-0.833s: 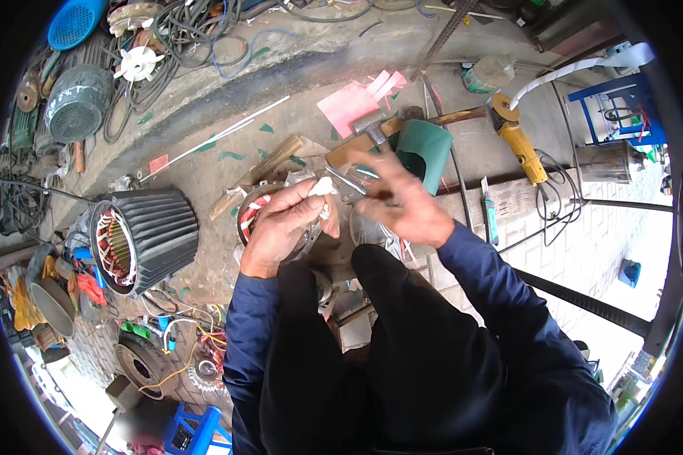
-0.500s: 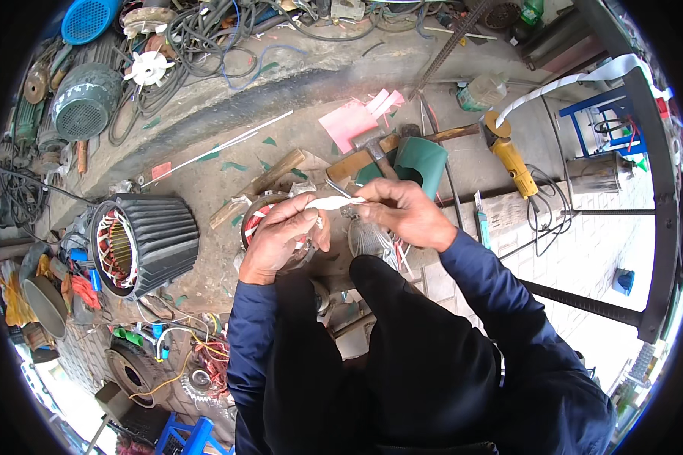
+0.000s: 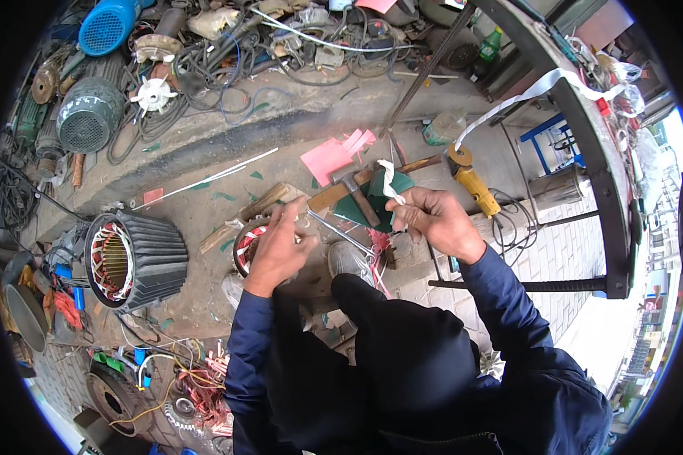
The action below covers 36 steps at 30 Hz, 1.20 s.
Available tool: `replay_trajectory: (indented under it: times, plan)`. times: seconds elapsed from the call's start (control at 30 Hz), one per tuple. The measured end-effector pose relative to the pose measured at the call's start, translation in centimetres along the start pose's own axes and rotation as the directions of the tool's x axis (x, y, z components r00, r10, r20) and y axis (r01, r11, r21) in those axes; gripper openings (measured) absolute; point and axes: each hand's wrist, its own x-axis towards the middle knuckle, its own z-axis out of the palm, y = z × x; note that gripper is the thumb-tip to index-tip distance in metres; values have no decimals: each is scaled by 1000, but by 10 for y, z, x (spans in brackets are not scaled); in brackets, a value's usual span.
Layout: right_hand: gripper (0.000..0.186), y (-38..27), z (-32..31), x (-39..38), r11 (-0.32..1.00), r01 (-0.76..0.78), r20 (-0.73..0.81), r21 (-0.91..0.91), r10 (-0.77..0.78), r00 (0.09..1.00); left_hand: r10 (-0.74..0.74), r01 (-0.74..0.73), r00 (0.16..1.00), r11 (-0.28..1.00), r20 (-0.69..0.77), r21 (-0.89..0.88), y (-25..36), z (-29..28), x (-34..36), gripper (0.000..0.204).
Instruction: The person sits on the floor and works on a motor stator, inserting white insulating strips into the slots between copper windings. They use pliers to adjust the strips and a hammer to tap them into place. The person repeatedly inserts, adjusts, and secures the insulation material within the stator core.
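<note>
The left hand [image 3: 277,254] is pointing forward with fingers extended, its thumb standing apart. The right hand [image 3: 440,221] is pinching thumb against bent fingers, well apart from the left. The left forearm [image 3: 249,341] is lying nearly straight ahead; the right forearm [image 3: 507,299] is slanting inward.

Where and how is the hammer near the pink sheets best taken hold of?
Probably by the handle, near its free end, coming from the near side and wrapping across it: the handle is slim and slants nearer, while the bulkier head lies farther away.

Daylight glare right, dark fisheye rim
</note>
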Motion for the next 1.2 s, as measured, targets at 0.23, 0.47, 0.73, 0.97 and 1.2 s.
replay_trajectory:
  times: [0.23,0.47,0.73,0.97,1.2]
  plan:
    - [24,-31,20,-3,999,-46,305,29,35,952,239,-145,959,879,156,-455,82,9,25,29]
    - [32,-38,11,-18,928,-208,278,310,121,953,145,-184,983,829,-114,-528,88,6,27,10]
    - [24,-35,12,-22,894,-246,246,375,160,956,118,-197,979,771,-167,-605,87,1,17,15]
    - [21,-49,30,-9,991,49,37,127,-54,998,132,-182,983,682,-125,-709,85,1,16,23]
    - [11,-36,50,10,975,203,-5,94,-203,979,60,-129,991,581,-116,-803,86,13,9,22]
